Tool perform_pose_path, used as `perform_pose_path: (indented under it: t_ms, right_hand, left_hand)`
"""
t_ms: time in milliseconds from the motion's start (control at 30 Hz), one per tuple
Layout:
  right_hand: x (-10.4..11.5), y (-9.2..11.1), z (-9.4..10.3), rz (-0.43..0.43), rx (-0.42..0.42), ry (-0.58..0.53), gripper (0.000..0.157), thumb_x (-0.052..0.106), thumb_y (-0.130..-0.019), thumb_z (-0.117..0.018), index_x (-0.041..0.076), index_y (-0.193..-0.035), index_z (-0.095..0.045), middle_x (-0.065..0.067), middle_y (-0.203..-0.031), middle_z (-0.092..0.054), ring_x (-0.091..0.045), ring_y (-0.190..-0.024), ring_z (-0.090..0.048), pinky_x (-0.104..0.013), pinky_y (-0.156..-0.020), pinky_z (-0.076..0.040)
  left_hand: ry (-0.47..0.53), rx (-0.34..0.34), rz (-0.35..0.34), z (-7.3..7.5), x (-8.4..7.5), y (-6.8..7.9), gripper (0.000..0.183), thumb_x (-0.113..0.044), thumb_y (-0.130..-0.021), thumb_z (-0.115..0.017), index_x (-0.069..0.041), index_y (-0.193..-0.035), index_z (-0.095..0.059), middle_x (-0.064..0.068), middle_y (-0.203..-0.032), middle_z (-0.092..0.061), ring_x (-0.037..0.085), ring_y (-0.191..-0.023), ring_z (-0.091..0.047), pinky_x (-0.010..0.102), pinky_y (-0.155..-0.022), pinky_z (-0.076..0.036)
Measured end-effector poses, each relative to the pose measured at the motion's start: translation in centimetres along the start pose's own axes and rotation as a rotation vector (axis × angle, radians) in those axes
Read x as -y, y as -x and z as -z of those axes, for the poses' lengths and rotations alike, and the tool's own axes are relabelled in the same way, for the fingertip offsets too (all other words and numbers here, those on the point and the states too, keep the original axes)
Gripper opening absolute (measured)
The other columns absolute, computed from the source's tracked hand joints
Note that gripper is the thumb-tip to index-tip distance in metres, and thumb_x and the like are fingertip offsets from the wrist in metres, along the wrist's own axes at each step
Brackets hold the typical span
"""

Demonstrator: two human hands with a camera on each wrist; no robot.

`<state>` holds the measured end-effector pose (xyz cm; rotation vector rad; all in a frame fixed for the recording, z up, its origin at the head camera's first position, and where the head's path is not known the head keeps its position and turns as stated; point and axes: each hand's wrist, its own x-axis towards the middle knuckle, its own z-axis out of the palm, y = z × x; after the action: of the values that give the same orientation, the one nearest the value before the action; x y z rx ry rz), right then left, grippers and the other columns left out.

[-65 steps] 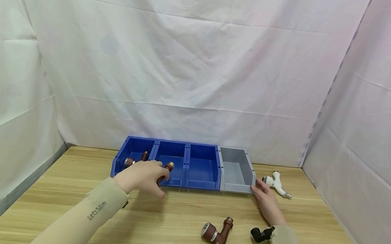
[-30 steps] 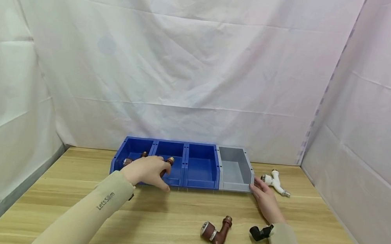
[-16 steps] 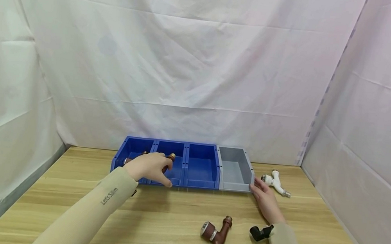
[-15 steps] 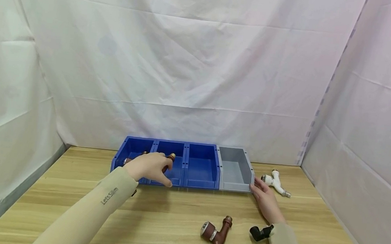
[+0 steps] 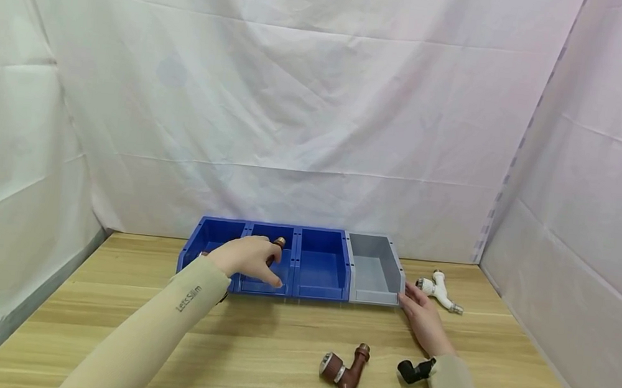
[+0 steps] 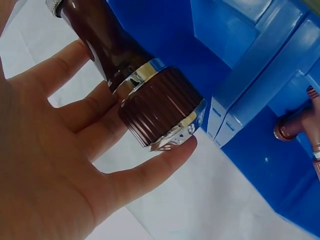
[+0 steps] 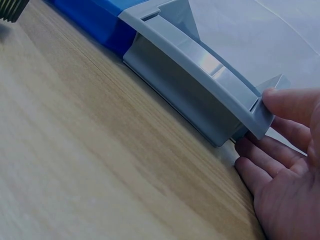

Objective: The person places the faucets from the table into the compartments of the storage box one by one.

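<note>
My left hand holds a brown tap over the second blue bin from the left. In the left wrist view the tap's ribbed knob lies by my thumb tip, and the fingers pass behind its body. Another brown tap lies in the leftmost blue bin, mostly hidden by my hand in the head view. My right hand grips the front right corner of the grey bin, thumb on the rim and fingers below.
A third blue bin sits beside the grey one, all joined in a row. On the wooden table lie a brown tap in front, a black tap-like piece by my right wrist and a white tap at right.
My left hand has moved up and to the right with the brown tap, further over the second blue bin. The right hand stays on the grey bin.
</note>
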<state>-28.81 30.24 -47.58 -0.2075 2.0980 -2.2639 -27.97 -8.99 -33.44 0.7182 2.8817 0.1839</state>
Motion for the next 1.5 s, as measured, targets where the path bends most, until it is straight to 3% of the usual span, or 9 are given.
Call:
perform_pose_path:
  t_ms: [733,1033,1367,1500]
  right_hand:
    - [0.0,-0.3,-0.5,0.008,0.006,0.036,0.06,0.016,-0.09,-0.051,-0.005,-0.137,-0.021,-0.023,-0.136,-0.027,-0.03,-0.124,-0.028,-0.014,-0.086,-0.036]
    - [-0.3,-0.3,-0.3,0.018,0.015,0.012,0.059,0.014,-0.09,-0.051,-0.006,-0.136,-0.02,-0.024,-0.136,-0.026,-0.033,-0.124,-0.027,-0.015,-0.087,-0.036]
    - [-1.1,1.1,0.0,-0.009,-0.045,0.002,0.058,0.012,-0.089,-0.051,-0.005,-0.136,-0.022,-0.024,-0.136,-0.027,-0.029,-0.122,-0.031,-0.016,-0.086,-0.037]
    - [-1.0,1.2,0.2,-0.003,-0.054,0.013,0.058,0.013,-0.089,-0.051,-0.006,-0.136,-0.022,-0.024,-0.135,-0.028,-0.02,-0.118,-0.038,-0.015,-0.086,-0.037]
  left_hand:
    - [-0.015,0.02,0.049,0.0,0.9,-0.9,0.047,-0.058,-0.066,-0.065,-0.024,-0.098,-0.058,-0.002,-0.079,-0.048,0.016,-0.072,-0.045,0.033,-0.061,-0.037]
    - [-0.015,0.009,0.056,-0.2,0.9,-2.1,0.055,-0.055,-0.068,-0.065,-0.019,-0.109,-0.059,-0.004,-0.082,-0.048,0.015,-0.075,-0.045,0.034,-0.066,-0.038]
    - [0.007,-0.009,0.047,-0.9,0.7,-3.2,0.055,-0.054,-0.067,-0.067,-0.018,-0.108,-0.059,-0.004,-0.086,-0.048,0.016,-0.075,-0.045,0.035,-0.063,-0.039]
    - [-0.003,-0.019,0.053,-1.3,0.9,-3.3,0.055,-0.055,-0.066,-0.067,-0.02,-0.108,-0.059,-0.004,-0.087,-0.049,0.015,-0.075,-0.045,0.035,-0.064,-0.039]
